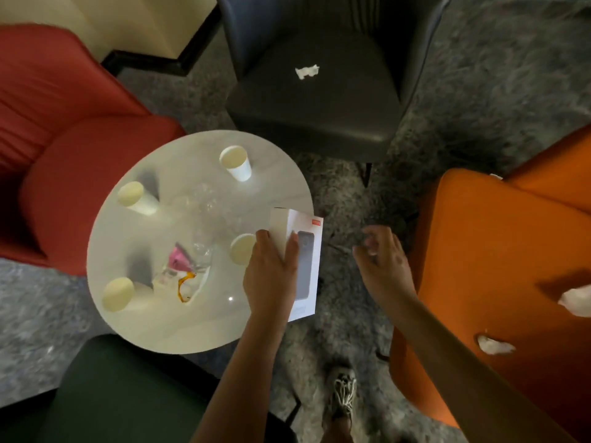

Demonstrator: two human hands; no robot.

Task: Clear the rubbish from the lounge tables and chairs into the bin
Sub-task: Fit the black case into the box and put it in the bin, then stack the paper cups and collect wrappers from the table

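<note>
Head view. Orange chair [495, 251] at right carries tissue wads [494, 345]; black chair [319, 116] carries one tissue [307, 71]. Round counter [179, 321] holds four cups [235, 161] and crumpled wrappers [179, 273]. Box [308, 251] at counter's right edge, left grip [271, 276] grasping it from above. Right grip [383, 260] hovers beside it, fingers loosely curled, released, empty.

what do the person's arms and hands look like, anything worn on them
The left forearm and right forearm are bare, with no sleeves in view. The left hand and right hand have no gloves, and no watch or band shows at either wrist. The right hand is blurred, so small rings cannot be ruled out.
</note>
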